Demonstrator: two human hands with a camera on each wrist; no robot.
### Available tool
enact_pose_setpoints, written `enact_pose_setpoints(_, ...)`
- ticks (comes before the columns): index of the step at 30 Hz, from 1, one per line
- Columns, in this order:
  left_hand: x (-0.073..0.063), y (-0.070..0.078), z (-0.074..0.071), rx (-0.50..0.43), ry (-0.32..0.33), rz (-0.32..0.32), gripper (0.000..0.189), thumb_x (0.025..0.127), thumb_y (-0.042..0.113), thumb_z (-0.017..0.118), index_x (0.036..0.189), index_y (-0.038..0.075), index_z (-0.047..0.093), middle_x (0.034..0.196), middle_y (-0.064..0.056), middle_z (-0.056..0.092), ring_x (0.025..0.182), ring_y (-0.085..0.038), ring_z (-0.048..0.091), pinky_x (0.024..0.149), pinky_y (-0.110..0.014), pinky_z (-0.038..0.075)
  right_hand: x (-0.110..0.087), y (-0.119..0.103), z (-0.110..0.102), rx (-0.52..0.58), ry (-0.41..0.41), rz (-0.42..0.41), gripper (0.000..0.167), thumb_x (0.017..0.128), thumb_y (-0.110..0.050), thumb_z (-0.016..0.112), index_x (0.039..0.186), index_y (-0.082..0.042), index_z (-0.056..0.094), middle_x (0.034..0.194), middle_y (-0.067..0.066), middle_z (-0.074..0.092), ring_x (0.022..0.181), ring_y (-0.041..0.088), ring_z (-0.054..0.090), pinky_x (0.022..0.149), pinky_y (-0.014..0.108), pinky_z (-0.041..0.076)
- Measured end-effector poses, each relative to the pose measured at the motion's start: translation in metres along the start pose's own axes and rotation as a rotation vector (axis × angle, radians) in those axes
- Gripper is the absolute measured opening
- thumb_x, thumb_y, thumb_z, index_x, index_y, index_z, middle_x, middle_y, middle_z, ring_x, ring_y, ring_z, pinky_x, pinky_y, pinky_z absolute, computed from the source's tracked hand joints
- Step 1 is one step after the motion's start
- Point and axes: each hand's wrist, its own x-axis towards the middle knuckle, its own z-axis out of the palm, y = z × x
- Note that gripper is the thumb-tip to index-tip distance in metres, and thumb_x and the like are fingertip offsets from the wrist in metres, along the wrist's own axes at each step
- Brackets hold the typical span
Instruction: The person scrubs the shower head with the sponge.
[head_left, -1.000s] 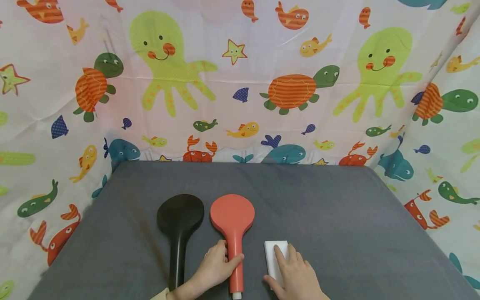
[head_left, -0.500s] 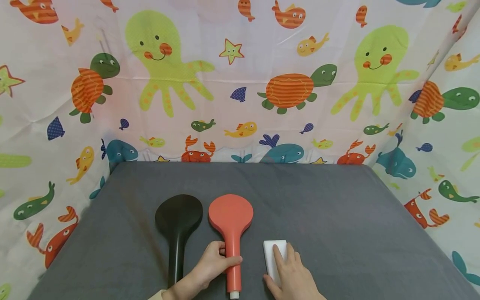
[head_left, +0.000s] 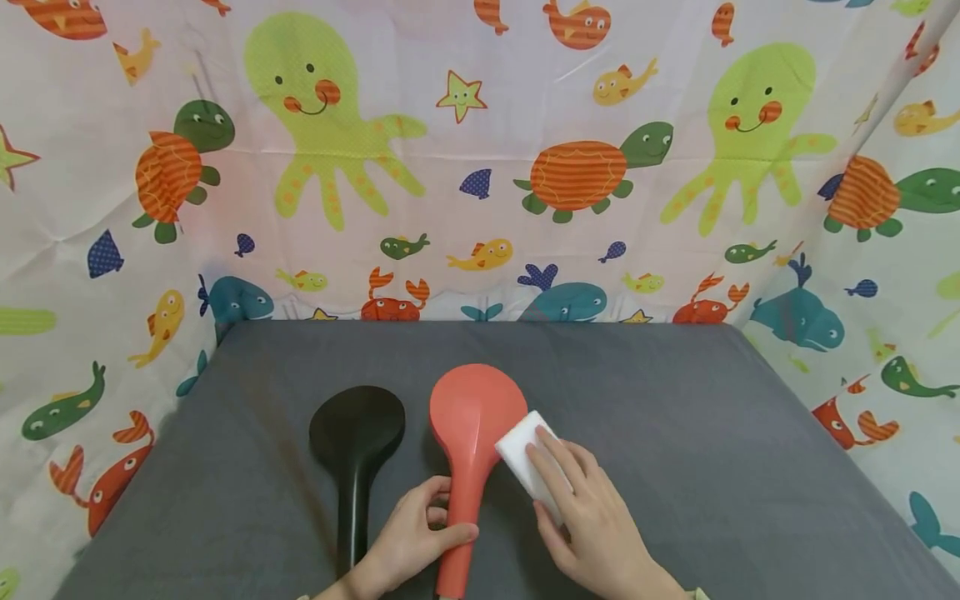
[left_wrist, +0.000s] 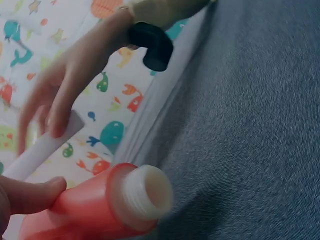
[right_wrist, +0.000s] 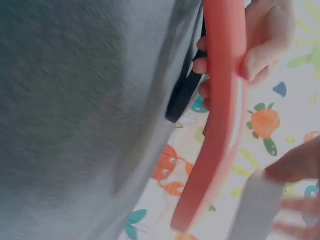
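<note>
My left hand [head_left: 408,529] grips the handle of a coral-red handheld shower head [head_left: 476,408], thumb across the front and fingers curled behind. In the left wrist view its hollow white threaded end [left_wrist: 150,192] points out past my thumb. The right wrist view shows it from the side, lifted off the cloth. My right hand [head_left: 592,508] holds a white sponge block [head_left: 521,454] between thumb and fingers. In the head view the sponge's corner overlaps the right edge of the red head. A black handheld shower head [head_left: 358,429] lies to the left.
Dark grey cloth [head_left: 637,417] covers the table. A white curtain [head_left: 420,50] printed with sea animals rises behind and along both sides. A black wrist device [left_wrist: 152,45] sits on my right wrist.
The red shower head has been lifted and tilted, its head now closer to the camera. My right hand has raised the sponge from the table and brought it up-left to the red head.
</note>
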Motion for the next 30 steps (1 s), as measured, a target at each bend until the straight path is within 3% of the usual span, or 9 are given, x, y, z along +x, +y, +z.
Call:
enact_pose_setpoints(2,-0.004,0.003,0.001,0.062,-0.01,0.084,0.046,0.081,0.012,0.072,0.117,-0.007,0.051,0.104,-0.016,0.06,0.075,-0.016,0.067,0.067,-0.025,0.053,0.008,-0.004,0.0,0.045,0.008,-0.117,0.046,0.097,-0.028,0.035,0.132,-0.004,0.049,0.138,0.014,0.044,0.114,0.034,0.046,0.079,0.05,0.047)
enact_pose_setpoints(5,-0.009,0.006,0.005,0.114,-0.027,0.174,0.048,0.081,0.013,0.073,0.118,-0.006,0.05,0.109,-0.019,0.059,0.08,-0.014,0.066,0.066,-0.024,0.054,0.018,-0.011,0.003,0.065,0.013,-0.271,0.042,0.099,-0.025,0.034,0.13,-0.004,0.052,0.136,0.014,0.046,0.118,0.038,0.044,0.082,0.05,0.046)
enact_pose_setpoints(8,-0.015,0.007,0.008,0.14,-0.031,0.234,0.051,0.081,0.013,0.073,0.12,-0.007,0.048,0.111,-0.021,0.058,0.085,-0.014,0.065,0.065,-0.024,0.054,0.027,-0.014,0.005,0.058,0.014,-0.344,0.039,0.099,-0.022,0.036,0.128,-0.004,0.053,0.136,0.014,0.046,0.12,0.04,0.043,0.084,0.047,0.045)
enact_pose_setpoints(13,-0.02,0.008,0.012,0.157,-0.023,0.264,0.051,0.082,0.015,0.072,0.122,-0.004,0.048,0.113,-0.02,0.057,0.084,-0.013,0.064,0.062,-0.022,0.053,0.047,-0.008,-0.005,0.03,0.006,-0.293,0.041,0.096,-0.023,0.043,0.133,-0.007,0.05,0.14,0.012,0.042,0.124,0.038,0.04,0.088,0.049,0.044)
enact_pose_setpoints(20,-0.023,0.012,0.015,0.171,-0.01,0.164,0.049,0.081,0.021,0.073,0.122,0.004,0.052,0.109,-0.011,0.059,0.086,-0.011,0.061,0.064,-0.025,0.054,0.07,0.013,-0.021,0.045,0.126,-0.091,0.046,0.098,-0.032,0.037,0.132,-0.004,0.05,0.14,0.015,0.041,0.128,0.038,0.036,0.093,0.056,0.039)
enact_pose_setpoints(22,-0.024,0.013,0.015,0.179,0.002,0.153,0.049,0.081,0.022,0.073,0.121,0.004,0.052,0.108,-0.009,0.059,0.086,-0.011,0.06,0.064,-0.026,0.054,0.071,0.014,-0.022,0.046,0.143,-0.071,0.046,0.098,-0.032,0.037,0.132,-0.003,0.05,0.14,0.016,0.042,0.128,0.039,0.035,0.093,0.057,0.038)
enact_pose_setpoints(27,-0.025,0.014,0.016,0.161,0.037,0.175,0.049,0.08,0.021,0.074,0.12,0.003,0.053,0.105,-0.011,0.06,0.084,-0.01,0.061,0.062,-0.024,0.053,0.063,0.001,-0.014,0.052,0.18,-0.187,0.041,0.098,-0.026,0.04,0.127,0.0,0.054,0.134,0.019,0.046,0.123,0.042,0.04,0.086,0.056,0.042)
enact_pose_setpoints(30,-0.025,0.015,0.016,0.122,0.063,0.197,0.049,0.08,0.02,0.074,0.12,0.002,0.052,0.108,-0.013,0.06,0.084,-0.012,0.062,0.062,-0.024,0.054,0.054,-0.013,-0.006,0.058,0.147,-0.272,0.039,0.098,-0.023,0.038,0.126,-0.002,0.055,0.134,0.018,0.048,0.12,0.042,0.043,0.083,0.053,0.044)
